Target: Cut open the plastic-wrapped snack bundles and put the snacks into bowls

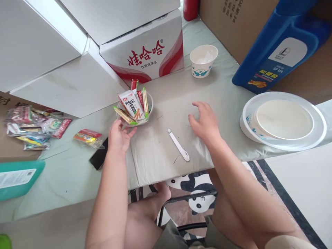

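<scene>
My left hand (120, 137) is at the near left edge of a clear round bowl (151, 110) of packaged snacks. Its fingers are apart, and the fingertips reach or almost reach the bowl's side. A white snack packet (131, 104) stands in front, with green-and-yellow stick packs (145, 102) and red packets around it. To the right, my right hand (204, 121) hovers over the cloth with thumb and fingers spread, nothing in it. Between my hands lies a slim white tool (178, 144) with a small metal tip, perhaps a cutter.
Behind the bowl stands a white-and-red carton (145, 52). A paper bowl (204, 61) sits at the back, a blue jug (278, 52) and a clear basin (323, 121) with paper bowls at right. Snack packets (36, 126), a dark phone-like object (98, 159) and a teal container (20, 180) lie left.
</scene>
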